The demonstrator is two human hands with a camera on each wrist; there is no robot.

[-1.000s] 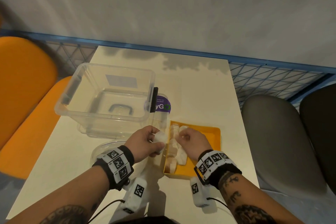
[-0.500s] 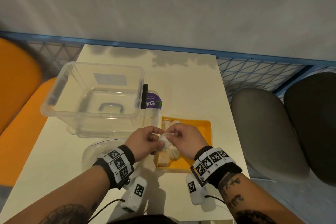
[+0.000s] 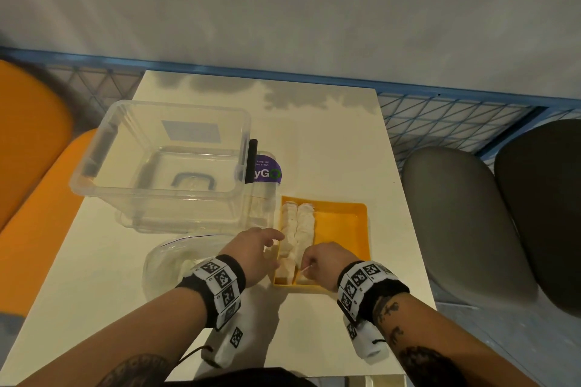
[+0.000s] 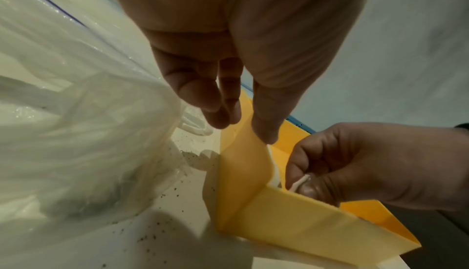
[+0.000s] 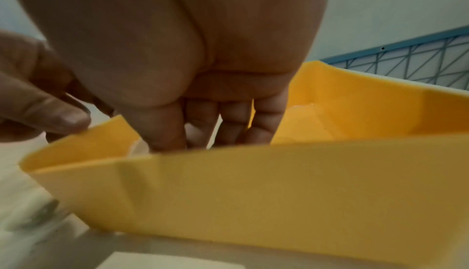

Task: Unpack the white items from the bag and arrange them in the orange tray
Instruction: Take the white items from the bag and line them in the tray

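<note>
The orange tray (image 3: 342,229) lies at the table's right, with two rows of white items (image 3: 297,225) along its left side. My right hand (image 3: 306,264) is down in the tray's near left corner, fingers curled, pinching a thin white string (image 4: 300,182) of a white item; the item itself is mostly hidden behind the tray wall (image 5: 253,193). My left hand (image 3: 276,240) holds nothing, its fingers relaxed, the thumb (image 4: 264,135) touching the tray's left wall. The clear bag (image 3: 169,264) lies crumpled just left of that hand, also filling the left of the left wrist view as the bag (image 4: 76,113).
A large clear plastic bin (image 3: 163,160) stands behind the bag, with a purple-labelled packet (image 3: 267,171) at its right. Grey chairs (image 3: 456,223) are to the right of the table, orange seats (image 3: 31,166) to the left. The tray's right half shows bare orange floor.
Earlier both hands held a white item together above the tray's left edge. Now the left hand has let go and the right has lowered it into the tray's near corner.
</note>
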